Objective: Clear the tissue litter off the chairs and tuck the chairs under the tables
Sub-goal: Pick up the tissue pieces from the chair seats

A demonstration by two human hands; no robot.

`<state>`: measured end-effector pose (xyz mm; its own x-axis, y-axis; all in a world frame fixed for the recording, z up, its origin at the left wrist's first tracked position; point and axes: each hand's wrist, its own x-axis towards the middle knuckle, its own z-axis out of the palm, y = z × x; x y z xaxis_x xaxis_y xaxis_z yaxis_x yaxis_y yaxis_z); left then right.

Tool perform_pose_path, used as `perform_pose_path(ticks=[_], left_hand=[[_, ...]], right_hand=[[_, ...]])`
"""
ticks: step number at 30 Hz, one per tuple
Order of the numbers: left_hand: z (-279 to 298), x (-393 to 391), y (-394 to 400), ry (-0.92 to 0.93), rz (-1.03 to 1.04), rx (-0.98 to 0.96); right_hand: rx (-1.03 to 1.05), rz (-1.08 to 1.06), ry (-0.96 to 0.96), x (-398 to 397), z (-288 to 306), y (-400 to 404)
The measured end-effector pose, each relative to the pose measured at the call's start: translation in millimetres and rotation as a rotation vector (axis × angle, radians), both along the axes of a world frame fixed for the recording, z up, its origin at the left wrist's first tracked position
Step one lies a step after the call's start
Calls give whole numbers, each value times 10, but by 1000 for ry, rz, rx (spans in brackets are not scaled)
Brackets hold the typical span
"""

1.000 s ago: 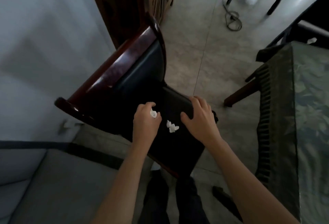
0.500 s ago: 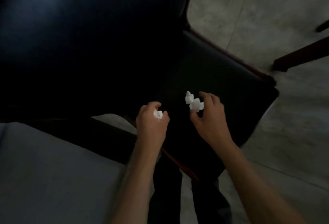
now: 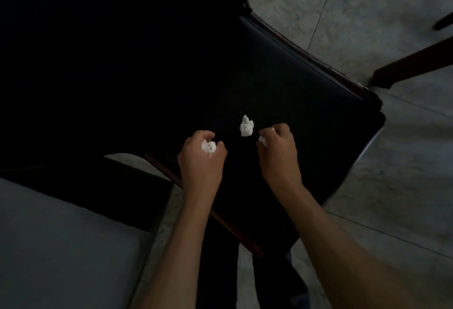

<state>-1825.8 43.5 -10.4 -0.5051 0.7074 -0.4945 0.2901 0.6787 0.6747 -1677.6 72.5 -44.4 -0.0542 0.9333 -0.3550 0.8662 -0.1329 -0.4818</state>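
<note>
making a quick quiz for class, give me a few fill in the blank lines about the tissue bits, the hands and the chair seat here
1. The left hand holds a wad of ____ tissue.
2. One loose tissue piece lies on the black chair ____.
3. That loose piece lies between the left hand and the ____ hand.
4. The right hand pinches a small tissue bit, so the tissue pieces in view number ____.

Missing words: white; seat; right; three

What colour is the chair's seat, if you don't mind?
Black seat, seen from the head view.
</note>
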Motion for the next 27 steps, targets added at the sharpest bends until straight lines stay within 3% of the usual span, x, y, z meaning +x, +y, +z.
perform_pose_path(ticks=[11,18,24,27], left_hand=[[52,77,84,-124,70,46],[144,233,92,-330,97,75],[244,369,62,-617,79,143],[247,405,42,-729,120,160]], right_hand=[[-144,-334,347,100,217,-7],[-136,-432,630,68,454,-47],[-154,-556,950,-42,583,-90],[-209,-581,1017,-49,576,-115]])
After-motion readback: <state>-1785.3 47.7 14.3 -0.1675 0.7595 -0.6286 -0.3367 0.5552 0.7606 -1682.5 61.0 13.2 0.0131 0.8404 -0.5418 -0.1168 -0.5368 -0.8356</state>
